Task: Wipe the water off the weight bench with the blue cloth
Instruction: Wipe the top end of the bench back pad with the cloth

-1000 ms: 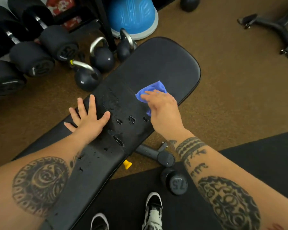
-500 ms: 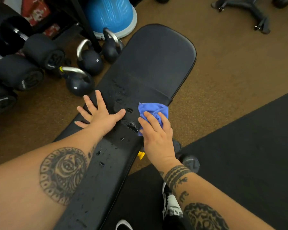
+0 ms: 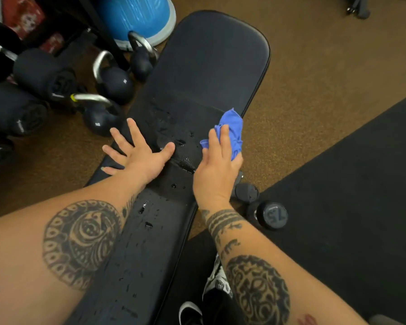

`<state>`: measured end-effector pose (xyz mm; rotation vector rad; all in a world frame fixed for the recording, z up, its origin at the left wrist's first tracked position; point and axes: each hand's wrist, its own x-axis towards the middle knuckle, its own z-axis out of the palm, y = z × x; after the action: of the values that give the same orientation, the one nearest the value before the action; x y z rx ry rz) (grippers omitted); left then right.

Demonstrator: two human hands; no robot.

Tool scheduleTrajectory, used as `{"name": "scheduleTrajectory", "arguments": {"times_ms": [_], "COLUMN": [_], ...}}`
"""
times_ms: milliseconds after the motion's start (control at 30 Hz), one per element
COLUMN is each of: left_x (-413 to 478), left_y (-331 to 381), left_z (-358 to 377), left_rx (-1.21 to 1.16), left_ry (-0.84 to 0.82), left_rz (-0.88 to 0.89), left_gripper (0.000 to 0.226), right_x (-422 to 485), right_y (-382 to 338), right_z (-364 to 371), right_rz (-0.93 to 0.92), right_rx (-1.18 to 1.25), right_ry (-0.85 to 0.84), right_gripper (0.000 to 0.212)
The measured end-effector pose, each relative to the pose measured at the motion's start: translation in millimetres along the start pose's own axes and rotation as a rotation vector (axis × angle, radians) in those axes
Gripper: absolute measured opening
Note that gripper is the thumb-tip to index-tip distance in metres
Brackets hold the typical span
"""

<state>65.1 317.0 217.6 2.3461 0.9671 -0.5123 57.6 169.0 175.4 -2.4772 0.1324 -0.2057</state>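
Your weight bench (image 3: 209, 66) runs lower left to upper center of the frame. On its pad: water drops (image 3: 148, 225) mid-frame, your left hand (image 3: 138, 156) flat, your right hand (image 3: 217, 170) pressing the blue cloth (image 3: 232, 127) at the right edge.

Right hand (image 3: 217, 170) covers the near part of the blue cloth (image 3: 231, 131); its palm contact is not visible. Weight bench (image 3: 204, 73) runs out of frame at bottom, partly under both forearms. Blue dome (image 3: 136, 17) cut by top edge. Dumbbells (image 3: 33, 90) at left blurred, cropped. Shoe (image 3: 217, 282) mostly hidden.
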Motion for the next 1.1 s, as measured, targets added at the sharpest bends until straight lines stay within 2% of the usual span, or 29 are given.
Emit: {"name": "scheduleTrajectory", "arguments": {"times_ms": [133,233,300,400,500,633,667,733,800,833,900,967,1100], "left_x": [-2.1,-3.2,-2.5,-2.5,-1.3,-2.3,-2.2,-2.5,-3.0,-2.4,-1.9,-1.4,-1.7], "left_y": [2.4,2.3,1.2,0.1,-1.0,-1.1,-0.9,-1.6,-2.9,-3.5,-3.3,-2.5,0.0], "left_z": [-0.4,-2.2,-2.3,-1.5,-0.4,-1.0,-1.4,-2.9,-4.9,-5.6,-6.9,-8.4,-9.7], "left_rx": [0.003,0.004,0.01,0.006,0.004,-0.002,-0.007,-0.009,-0.009,-0.011,-0.025,-0.052,-0.116], "left_ry": [-0.003,-0.013,-0.008,-0.007,-0.006,-0.011,-0.014,-0.026,-0.041,-0.049,-0.061,-0.053,-0.028], "left_rz": [-0.01,-0.008,0.004,0.008,0.01,0.01,0.013,0.017,0.023,0.026,0.019,-0.001,-0.03], "left_gripper": [0.113,0.114,0.113,0.113,0.114,0.114,0.114,0.114,0.115,0.115,0.112,0.099,0.07], "right_x": [-54.1,-39.4,2.7,53.5,27.7,-32.6,-34.8,-14.7,19.0,36.3,55.9,47.8,3.9], "right_y": [6.3,19.5,17.9,-2.0,-14.1,-3.5,-1.0,0.0,-9.8,-16.9,-29.1,-29.9,0.3], "right_z": [-13.9,-37.3,-41.6,-27.1,-14.4,-30.5,-38.1,-51.7,-60.8,-59.4,-45.9,-26.8,-33.6], "right_rz": [-0.12,-0.151,0.005,0.359,0.453,0.468,0.434,0.347,0.186,0.075,-0.153,-0.374,-0.831], "right_rx": [0.041,0.29,0.513,0.576,0.556,0.432,0.387,0.352,0.371,0.33,0.014,-0.282,-0.386], "right_ry": [-0.164,-0.163,-0.043,0.03,0.042,-0.182,-0.207,-0.103,0.045,0.043,-0.111,-0.225,-0.405], "right_gripper": [0.052,0.045,0.044,0.057,0.056,0.049,0.045,0.039,0.038,0.039,0.039,0.038,0.038]}}
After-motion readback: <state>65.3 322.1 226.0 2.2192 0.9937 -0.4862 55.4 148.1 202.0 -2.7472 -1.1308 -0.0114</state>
